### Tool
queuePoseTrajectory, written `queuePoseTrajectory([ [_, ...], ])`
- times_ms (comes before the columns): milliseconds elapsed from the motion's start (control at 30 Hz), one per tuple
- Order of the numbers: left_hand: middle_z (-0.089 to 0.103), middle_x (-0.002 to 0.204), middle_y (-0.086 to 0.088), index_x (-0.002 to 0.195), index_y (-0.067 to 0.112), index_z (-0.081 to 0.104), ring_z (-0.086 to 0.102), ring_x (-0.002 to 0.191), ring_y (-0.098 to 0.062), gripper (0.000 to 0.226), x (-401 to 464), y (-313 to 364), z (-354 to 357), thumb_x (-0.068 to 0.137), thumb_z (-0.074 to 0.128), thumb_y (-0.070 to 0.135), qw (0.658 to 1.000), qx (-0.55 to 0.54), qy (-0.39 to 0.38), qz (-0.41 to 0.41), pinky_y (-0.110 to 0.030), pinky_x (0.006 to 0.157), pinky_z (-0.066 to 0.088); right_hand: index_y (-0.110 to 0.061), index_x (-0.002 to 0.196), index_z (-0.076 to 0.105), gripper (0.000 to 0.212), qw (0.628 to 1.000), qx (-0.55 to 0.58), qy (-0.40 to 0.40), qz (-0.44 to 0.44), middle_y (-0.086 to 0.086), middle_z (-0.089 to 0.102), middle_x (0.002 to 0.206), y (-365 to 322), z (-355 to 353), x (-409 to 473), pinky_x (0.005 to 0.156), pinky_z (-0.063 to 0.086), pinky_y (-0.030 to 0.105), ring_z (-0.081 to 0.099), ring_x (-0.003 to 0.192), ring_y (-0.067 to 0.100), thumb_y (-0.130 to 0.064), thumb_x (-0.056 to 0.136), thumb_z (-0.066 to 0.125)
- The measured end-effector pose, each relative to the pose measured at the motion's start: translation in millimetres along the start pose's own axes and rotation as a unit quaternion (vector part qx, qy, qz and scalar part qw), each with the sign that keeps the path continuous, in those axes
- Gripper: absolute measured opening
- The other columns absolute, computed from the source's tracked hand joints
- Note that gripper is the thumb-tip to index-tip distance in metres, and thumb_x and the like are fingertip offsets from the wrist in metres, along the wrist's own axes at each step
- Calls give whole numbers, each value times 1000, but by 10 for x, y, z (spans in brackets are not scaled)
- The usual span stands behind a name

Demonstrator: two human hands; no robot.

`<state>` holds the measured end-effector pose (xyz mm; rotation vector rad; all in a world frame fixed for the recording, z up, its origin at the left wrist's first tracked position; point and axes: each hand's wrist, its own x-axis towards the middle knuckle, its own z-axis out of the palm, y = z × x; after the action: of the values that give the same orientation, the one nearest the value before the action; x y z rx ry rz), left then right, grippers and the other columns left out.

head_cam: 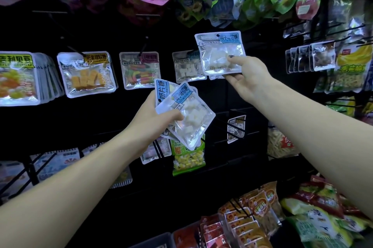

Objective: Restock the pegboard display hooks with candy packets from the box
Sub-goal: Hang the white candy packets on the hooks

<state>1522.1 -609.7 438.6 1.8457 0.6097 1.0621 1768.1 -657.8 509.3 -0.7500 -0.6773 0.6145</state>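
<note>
Fingers of right hand [247, 74] pinch clear packet [221, 53], white cubes inside; left hand [156, 120] grips packet stack [187, 114].

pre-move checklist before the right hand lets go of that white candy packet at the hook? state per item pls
1. Right hand pinches the white candy packet at its lower right corner: ok.
2. Hook through the packet's hang hole: cannot tell, too dark.
3. Packet upright, label facing out: ok.
4. Packet behind on the same hook row undisturbed: ok.
5. Left hand holds the spare packets securely: ok.
</note>
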Motion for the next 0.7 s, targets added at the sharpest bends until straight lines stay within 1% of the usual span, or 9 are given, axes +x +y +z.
queuePoseTrajectory([
  [100,66,128,10,115,43,57,69,94,-10,45,40,-29,9,89,74,11,1000,-3,0,-4,-28,75,51,-1,128,58,39,1000,-8,11,-8,16,71,122,20,15,-13,79,66,38,77,99,31,0,90,70],
  [200,69,124,9,117,43,57,71,98,-18,45,76,-52,22,88,75,12,1000,5,3,-8,-35,81,56,-3,122,61,35,999,-13,37,-20,14,70,121,40,-4,-8,75,65,35,75,102,30,0,89,71],
  [300,68,127,9,119,42,57,72,95,-17,47,86,-74,27,87,76,14,1000,4,-1,-10,-36,81,56,1,124,60,36,999,-10,33,-18,16,68,122,61,-1,10,71,64,34,76,101,31,1,89,71],
  [400,67,130,9,121,42,57,71,99,-16,48,101,-100,32,87,76,15,1000,2,-3,-12,-37,82,54,4,126,59,38,999,-22,25,-8,18,68,123,98,10,61,73,65,36,76,101,32,1,90,72],
  [567,68,126,12,123,42,57,71,101,-14,49,160,-165,-13,86,76,15,1000,4,2,-14,-34,81,53,1,125,60,37,999,-47,23,7,14,69,119,184,63,234,70,65,34,76,100,27,1,90,73],
  [700,69,122,12,124,42,57,70,96,-15,49,249,-265,-75,86,76,17,1000,8,8,-18,-33,78,49,-2,129,59,45,997,-61,37,20,13,69,121,333,159,476,75,66,39,75,101,28,1,87,75],
])
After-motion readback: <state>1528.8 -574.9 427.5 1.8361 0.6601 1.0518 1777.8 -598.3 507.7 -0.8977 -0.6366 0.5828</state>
